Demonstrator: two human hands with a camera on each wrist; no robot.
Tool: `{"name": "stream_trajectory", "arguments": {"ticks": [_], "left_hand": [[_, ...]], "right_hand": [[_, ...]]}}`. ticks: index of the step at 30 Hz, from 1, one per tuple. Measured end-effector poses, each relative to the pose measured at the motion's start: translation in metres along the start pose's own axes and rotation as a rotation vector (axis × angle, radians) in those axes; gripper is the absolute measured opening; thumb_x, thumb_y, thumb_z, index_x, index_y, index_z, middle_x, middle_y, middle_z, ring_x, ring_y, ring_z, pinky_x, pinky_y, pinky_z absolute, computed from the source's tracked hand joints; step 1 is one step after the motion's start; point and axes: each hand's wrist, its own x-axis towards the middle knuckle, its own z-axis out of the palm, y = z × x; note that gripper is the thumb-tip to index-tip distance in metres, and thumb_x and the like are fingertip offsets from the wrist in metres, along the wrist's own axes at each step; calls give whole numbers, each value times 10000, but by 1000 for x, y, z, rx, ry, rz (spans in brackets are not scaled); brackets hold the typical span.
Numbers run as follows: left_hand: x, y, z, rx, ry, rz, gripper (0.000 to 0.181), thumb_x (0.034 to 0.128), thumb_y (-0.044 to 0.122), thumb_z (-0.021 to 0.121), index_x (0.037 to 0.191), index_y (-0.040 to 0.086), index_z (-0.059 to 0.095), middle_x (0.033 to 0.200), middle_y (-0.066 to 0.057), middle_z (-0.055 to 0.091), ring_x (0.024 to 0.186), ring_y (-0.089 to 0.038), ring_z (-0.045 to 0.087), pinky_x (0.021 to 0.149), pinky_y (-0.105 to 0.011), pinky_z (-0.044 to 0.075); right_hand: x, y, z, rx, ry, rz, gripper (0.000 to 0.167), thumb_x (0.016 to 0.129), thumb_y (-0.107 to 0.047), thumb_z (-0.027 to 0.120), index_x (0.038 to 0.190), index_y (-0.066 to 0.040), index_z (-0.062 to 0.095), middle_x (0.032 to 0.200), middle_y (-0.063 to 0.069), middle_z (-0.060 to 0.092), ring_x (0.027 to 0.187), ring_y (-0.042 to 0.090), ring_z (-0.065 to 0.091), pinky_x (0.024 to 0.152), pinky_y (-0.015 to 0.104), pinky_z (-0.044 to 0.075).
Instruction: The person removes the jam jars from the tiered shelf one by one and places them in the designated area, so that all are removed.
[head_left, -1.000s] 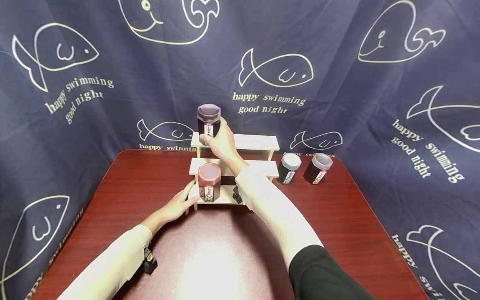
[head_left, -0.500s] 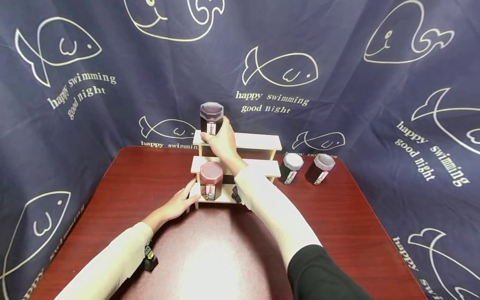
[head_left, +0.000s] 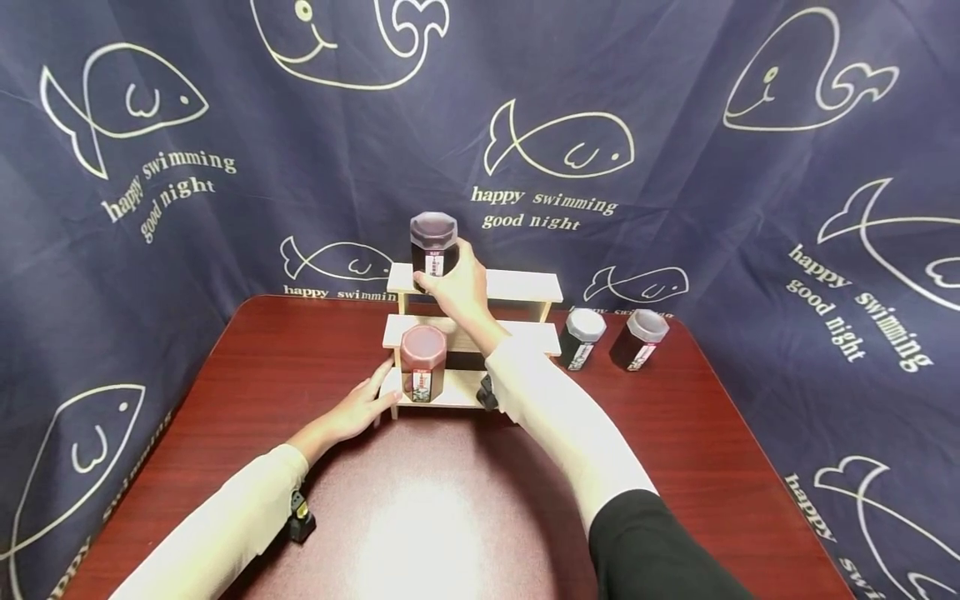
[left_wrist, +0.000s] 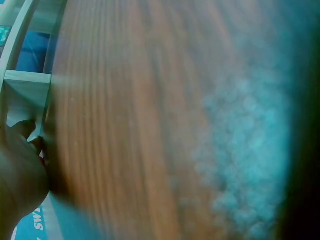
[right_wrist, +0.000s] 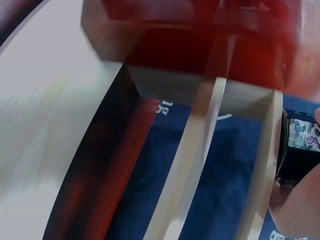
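Observation:
A dark jar with a purplish lid [head_left: 433, 229] is at the left part of the top step of the pale wooden three-step rack [head_left: 517, 286]; the right hand [head_left: 459, 285] grips it from the right side. Whether its base touches the step cannot be told. In the right wrist view the right hand [right_wrist: 300, 205] shows at the edge, against the dark jar [right_wrist: 295, 160]. A jar with a reddish lid [head_left: 423, 358] stands on the lowest step at its left. Beside it, the left hand [head_left: 356, 411] rests with extended fingers against the rack's left end.
Two dark jars, one with a white lid [head_left: 581, 337] and one with a greyish lid [head_left: 640, 339], stand on the red-brown table [head_left: 675, 433] right of the rack. A dark blue curtain [head_left: 360, 158] with fish drawings hangs behind and at both sides.
The right hand and the dark jar in its grip have shifted slightly to the right along the top step. The left hand stays at the rack's left end.

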Motion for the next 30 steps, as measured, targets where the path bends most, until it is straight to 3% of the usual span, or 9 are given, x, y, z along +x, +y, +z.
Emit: {"name": "stream_trajectory", "arguments": {"ticks": [4, 10, 18, 24, 30], "left_hand": [[1, -1, 0, 12, 25, 4, 747, 1029, 378, 564, 1623, 140, 179, 1098, -212, 592, 713, -199, 595, 934, -490, 429], [2, -2, 5, -23, -28, -10, 756, 1044, 387, 544, 1633, 163, 126, 869, -117, 581, 574, -191, 589, 784, -406, 475], [0, 0, 0, -9, -11, -34, 762, 1039, 418, 545, 1636, 199, 126, 758, -94, 580, 561, -194, 592, 844, -427, 457], [1, -1, -2, -3, -9, 2, 755, 1041, 392, 548, 1630, 160, 137, 792, -89, 572, 562, -190, 585, 791, -409, 468], [1, -1, 0, -12, -18, -6, 754, 1041, 373, 555, 1628, 147, 138, 830, -99, 577, 559, -192, 591, 786, -406, 470]], "right_hand": [[-1, 8, -17, 12, -1, -19, 812, 725, -345, 897, 1401, -104, 517, 1235, 66, 663, 1096, 214, 635, 950, 341, 478], [-13, 27, -58, 26, 1, 0, 819, 715, -321, 905, 1401, -99, 517, 1255, 84, 648, 1102, 230, 627, 968, 373, 474], [-37, 45, -126, -13, 28, -8, 797, 699, -330, 910, 1361, -86, 538, 1199, 124, 658, 1067, 275, 624, 937, 441, 478], [-56, 65, -173, -88, 41, -20, 762, 707, -311, 909, 1340, -87, 550, 1192, 146, 664, 1077, 312, 627, 929, 486, 469], [-80, 101, -198, -111, 7, 8, 834, 702, -225, 914, 1408, -58, 503, 1244, 177, 634, 1164, 352, 589, 1012, 500, 420]]}}
